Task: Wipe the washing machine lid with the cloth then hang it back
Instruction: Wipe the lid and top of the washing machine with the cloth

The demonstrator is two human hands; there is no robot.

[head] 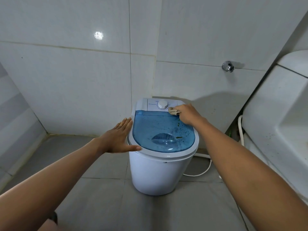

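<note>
Small white top-loading washing machine (156, 174) standing on grey floor tiles (103, 194) in a white-tiled corner. Translucent blue lid (150, 130) closed and lying flat, speckled with dark droplets and a few greenish bits toward its right half; a moulded recess near the front edge. White control panel (153, 104) behind the lid, with a round white dial (162, 104) in the middle.

Right hand (187, 114) at the back right corner of the lid, fingers curled tight around a bunched beige cloth (173, 111); cloth pressed down where the blue lid meets the control panel, just beside the dial. Grip of the right hand closed on the cloth.

Left hand (119, 139) open and flat, fingers straight and together, palm against the left rim of the machine, thumb stretched along the front left edge; holding nothing.

White hose (202, 172) trailing on the floor behind the machine. Chrome wall fitting (228, 66) on the tiles above right. White sink (280, 114) at the right edge.
</note>
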